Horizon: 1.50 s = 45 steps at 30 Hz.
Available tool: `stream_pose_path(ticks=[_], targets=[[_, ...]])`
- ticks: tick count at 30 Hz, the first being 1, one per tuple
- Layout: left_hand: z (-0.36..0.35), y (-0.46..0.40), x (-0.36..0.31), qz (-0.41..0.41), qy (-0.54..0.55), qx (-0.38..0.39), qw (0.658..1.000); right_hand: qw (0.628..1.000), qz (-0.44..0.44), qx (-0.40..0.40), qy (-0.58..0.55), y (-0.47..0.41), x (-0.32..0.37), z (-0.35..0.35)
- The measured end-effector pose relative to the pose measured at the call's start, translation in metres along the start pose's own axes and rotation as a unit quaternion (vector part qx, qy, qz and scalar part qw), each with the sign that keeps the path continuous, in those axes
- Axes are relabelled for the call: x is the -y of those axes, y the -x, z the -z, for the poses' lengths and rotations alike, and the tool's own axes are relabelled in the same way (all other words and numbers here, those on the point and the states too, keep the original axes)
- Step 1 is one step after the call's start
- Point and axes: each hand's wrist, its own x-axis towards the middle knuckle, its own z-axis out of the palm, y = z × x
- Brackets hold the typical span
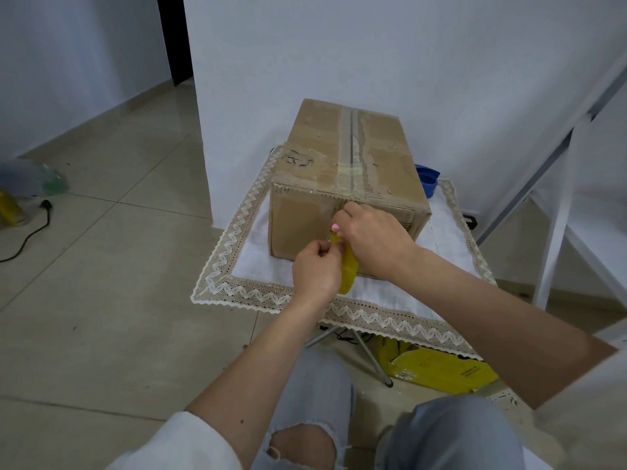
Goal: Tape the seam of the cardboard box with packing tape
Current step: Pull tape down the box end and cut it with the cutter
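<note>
We see the cardboard box (346, 184) on a lace-edged cloth (258, 286), a blue object (428, 179) behind it. Our left hand (317, 269) pinches the yellow tape roll (348, 271); our right hand (373, 239) grips it too, covering the front seam.

A small table (339, 293) with a lace-edged white cloth (258, 266) stands on a tiled floor (101, 300) against a white wall (373, 56). A blue object (428, 179) rests at the cloth's far right. Beneath the table lies a yellow package (441, 369). A black cable (32, 232) trails across the floor at left.
</note>
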Motion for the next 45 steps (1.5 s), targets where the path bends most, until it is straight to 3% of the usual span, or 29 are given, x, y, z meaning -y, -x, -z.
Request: stream_pose_path(ticks=[34, 45], targets=[[-0.002, 0.002, -0.004, -0.01, -0.006, -0.009, 1.0, 0.997, -0.058, 0.046, 0.006, 0.025, -0.022, -0.008], [0.002, 0.001, -0.004, 0.002, 0.013, 0.011, 1.0, 0.995, -0.037, -0.077, -0.053, 0.023, -0.021, -0.006]])
